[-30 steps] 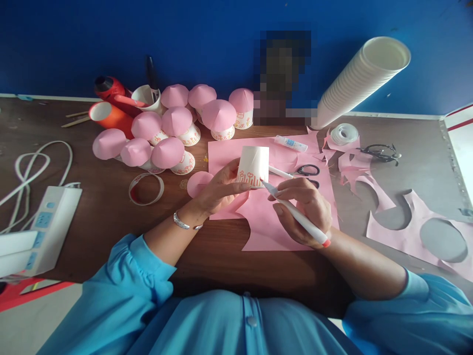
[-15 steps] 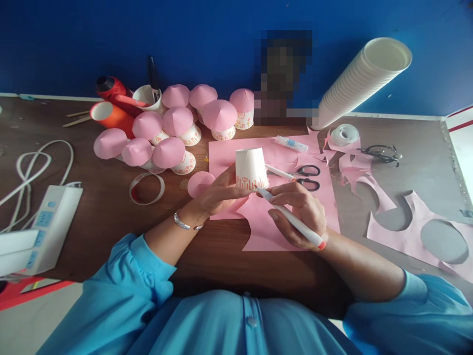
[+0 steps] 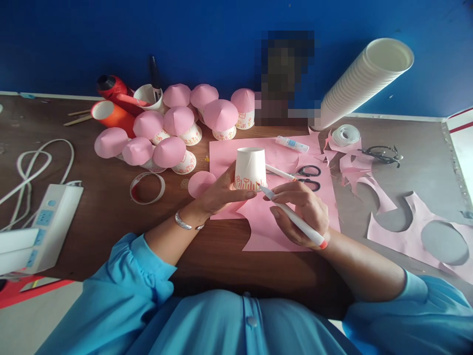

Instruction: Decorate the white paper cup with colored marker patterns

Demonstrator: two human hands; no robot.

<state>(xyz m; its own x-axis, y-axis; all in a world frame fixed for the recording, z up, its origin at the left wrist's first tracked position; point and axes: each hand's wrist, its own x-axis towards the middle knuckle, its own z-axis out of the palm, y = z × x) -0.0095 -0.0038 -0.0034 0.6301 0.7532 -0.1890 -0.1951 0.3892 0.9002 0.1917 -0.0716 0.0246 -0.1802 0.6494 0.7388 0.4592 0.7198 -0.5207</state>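
My left hand (image 3: 219, 192) grips an upturned white paper cup (image 3: 251, 165) from the left, fingers wrapped round its lower rim, where orange marks are drawn. My right hand (image 3: 301, 212) pinches a white marker (image 3: 291, 219) with an orange end cap, its tip touching the cup's rim at the right. Both hands rest over a pink paper sheet (image 3: 273, 227) on the brown table. A small pink paper disc (image 3: 199, 183) lies just left of my left hand.
Several cups with pink paper caps (image 3: 177, 123) cluster at the back left by orange cups (image 3: 111, 113). A tape roll (image 3: 147, 187), glue tube (image 3: 291, 144), scissors (image 3: 308, 177), a slanted cup stack (image 3: 362, 79), pink offcuts (image 3: 414, 222), glasses (image 3: 382, 153) and a power strip (image 3: 48, 222) surround the work spot.
The cup has been turned and tilted slightly in my left hand, and the marker tip has shifted a little along the rim. Nothing else moved.
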